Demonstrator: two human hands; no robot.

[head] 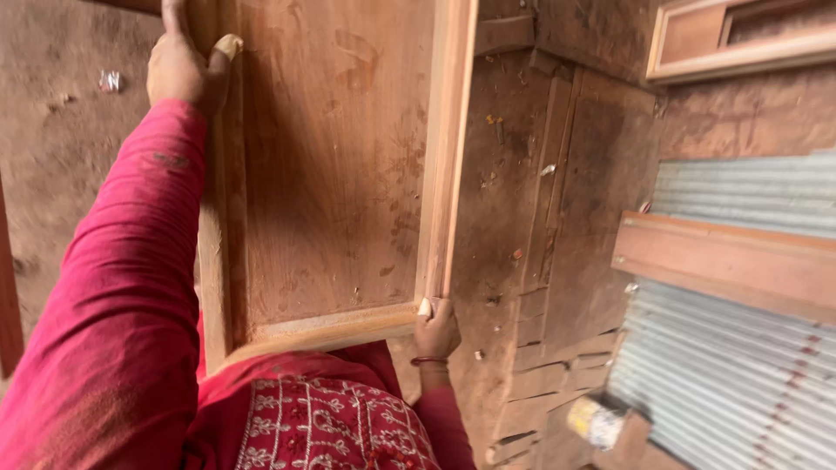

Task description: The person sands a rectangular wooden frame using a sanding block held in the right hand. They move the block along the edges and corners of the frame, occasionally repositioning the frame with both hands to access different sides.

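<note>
1. Wooden panel [335,165]: framed, reddish-brown, held upright and close to the body, filling the middle of the view; dark smudges on its flat face.
2. Left hand [183,65]: closed on the panel's left rail near the top, thumb pressed on the front face, fingers wrapped behind the edge and hidden.
3. Left sleeve [122,287]: dark pink, stretched from the lower left corner up along the panel's left rail.
4. Right hand [435,329]: closed on the panel's lower right corner, thumb on the front, fingers curled behind; thin bangle [428,360] on the wrist just below the panel.
5. Embroidered red cloth [331,426]: directly below the panel's bottom rail, white pattern on it.
6. Dusty floor [514,218]: to the right of the panel, with flat boards [601,191] lying on it.
7. Corrugated sheet [740,374]: far right of the panel, crossed by a wooden beam [723,261].
8. Second frame [740,39]: well to the right of the panel's top.
9. Small roll [596,422]: yellow and white, right of the panel's bottom, kind not clear.
</note>
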